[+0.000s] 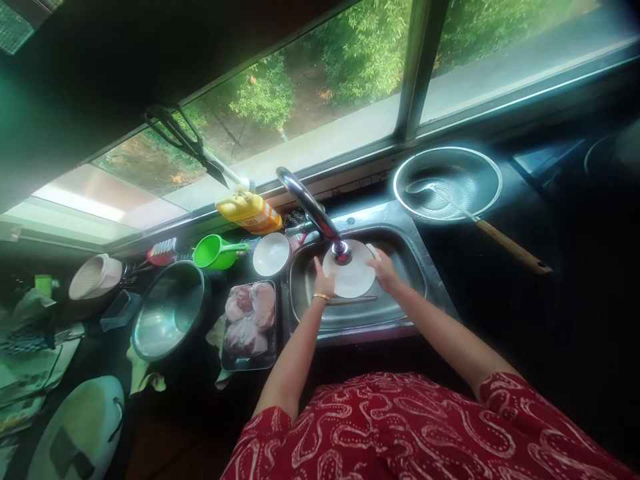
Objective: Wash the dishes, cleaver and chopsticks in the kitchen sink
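A white plate (354, 280) is held over the steel sink (400, 313), below the head of the curved tap (311, 203). My left hand (325, 280) grips its left edge, slightly blurred. At its right edge my right hand (384, 268) is closed with the fingers at the rim. A small pale piece (371, 251) shows by these fingers; I cannot tell what it is. Beneath the plate, a thin brown stick (354, 301) lies in the basin. Just left of the sink stands a white bowl (271, 254).
Left of the sink are a tray of raw meat (250, 320), a green dipper (215, 252), a steel basin (170, 310) and a yellow bottle (250, 212). On the right sits a strainer (447, 183) with a wooden-handled utensil (500, 240) across it. Scissors (187, 140) hang near the window.
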Motion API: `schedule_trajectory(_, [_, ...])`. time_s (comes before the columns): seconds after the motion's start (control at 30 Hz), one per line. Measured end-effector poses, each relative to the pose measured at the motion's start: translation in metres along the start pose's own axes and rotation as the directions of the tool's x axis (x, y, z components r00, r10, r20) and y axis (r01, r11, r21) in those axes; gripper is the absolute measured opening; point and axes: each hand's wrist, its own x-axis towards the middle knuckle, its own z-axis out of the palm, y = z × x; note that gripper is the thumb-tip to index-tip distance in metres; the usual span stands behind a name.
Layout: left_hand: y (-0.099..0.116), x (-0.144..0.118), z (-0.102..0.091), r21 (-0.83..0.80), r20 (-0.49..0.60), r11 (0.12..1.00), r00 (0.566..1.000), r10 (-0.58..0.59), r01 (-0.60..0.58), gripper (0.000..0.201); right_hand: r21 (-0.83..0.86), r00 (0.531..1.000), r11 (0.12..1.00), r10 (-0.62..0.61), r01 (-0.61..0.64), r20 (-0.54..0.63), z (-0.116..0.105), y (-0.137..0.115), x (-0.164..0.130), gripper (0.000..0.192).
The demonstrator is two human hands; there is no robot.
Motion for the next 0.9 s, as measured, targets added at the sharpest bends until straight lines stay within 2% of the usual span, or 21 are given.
schedule_trajectory(0.03, [0.003,-0.005,0.006,0.069,0.013,0.995,0.997,0.072,-0.073,0.062,-0.062,0.999,0.998,-0.003,0.000,-0.051,0.004,-0.006,0.004,0.063])
schedule_trajectory(0.1, [0.005,-0.021,0.021,0.104,0.156,0.979,0.975,0.156,-0.174,0.047,-0.162,0.991,0.987,-0.010,-0.011,-0.133,0.013,-0.017,0.011,0.065])
schedule_trajectory(0.17, [0.006,-0.035,0.035,0.040,0.302,0.974,0.932,0.203,-0.225,0.038,-0.227,0.984,0.974,-0.037,-0.004,-0.173,0.021,-0.025,0.015,0.065])
schedule_trajectory(0.2, [0.007,-0.039,0.041,-0.018,0.324,0.973,0.920,0.222,-0.229,0.038,-0.260,0.983,0.966,-0.062,0.016,-0.172,0.025,-0.026,0.015,0.063])
schedule_trajectory(0.27, [0.012,-0.039,0.050,-0.176,0.249,0.973,0.950,0.189,-0.148,0.037,-0.337,0.985,0.936,-0.143,0.104,-0.093,0.032,-0.020,0.008,0.058])
schedule_trajectory(0.33, [0.021,-0.029,0.055,-0.312,0.166,0.950,0.983,0.076,-0.021,0.033,-0.415,0.963,0.871,-0.262,0.263,0.059,0.035,-0.005,-0.009,0.055])
schedule_trajectory(0.4, [0.030,-0.017,0.056,-0.381,0.151,0.920,0.988,-0.030,0.086,0.036,-0.485,0.892,0.749,-0.391,0.452,0.227,0.034,0.017,-0.033,0.054])
schedule_trajectory(0.47, [0.036,-0.009,0.053,-0.455,0.195,0.870,0.974,-0.113,0.191,0.045,-0.570,0.809,0.579,-0.476,0.583,0.344,0.030,0.036,-0.057,0.052])
schedule_trajectory(0.53, [0.038,-0.007,0.050,-0.539,0.240,0.788,0.951,-0.196,0.299,0.044,-0.654,0.766,0.427,-0.498,0.624,0.406,0.029,0.044,-0.069,0.049])
schedule_trajectory(0.6, [0.038,-0.010,0.047,-0.590,0.255,0.741,0.945,-0.207,0.321,0.033,-0.714,0.769,0.355,-0.496,0.603,0.403,0.033,0.035,-0.065,0.046])
schedule_trajectory(0.67, [0.036,-0.014,0.045,-0.589,0.260,0.762,0.956,-0.139,0.271,0.030,-0.740,0.804,0.383,-0.476,0.554,0.356,0.039,0.012,-0.043,0.045])
schedule_trajectory(0.77, [0.033,-0.020,0.042,-0.537,0.297,0.810,0.952,-0.079,0.234,0.036,-0.668,0.914,0.625,-0.288,0.404,0.285,0.039,-0.027,0.005,0.034])
schedule_trajectory(0.83, [0.033,-0.023,0.039,-0.515,0.299,0.826,0.951,-0.078,0.229,0.038,-0.590,0.953,0.757,-0.146,0.281,0.266,0.028,-0.042,0.029,0.026])
schedule_trajectory(0.9, [0.036,-0.023,0.035,-0.529,0.307,0.812,0.948,-0.089,0.247,0.039,-0.541,0.974,0.820,-0.080,0.185,0.212,0.012,-0.040,0.038,0.030])
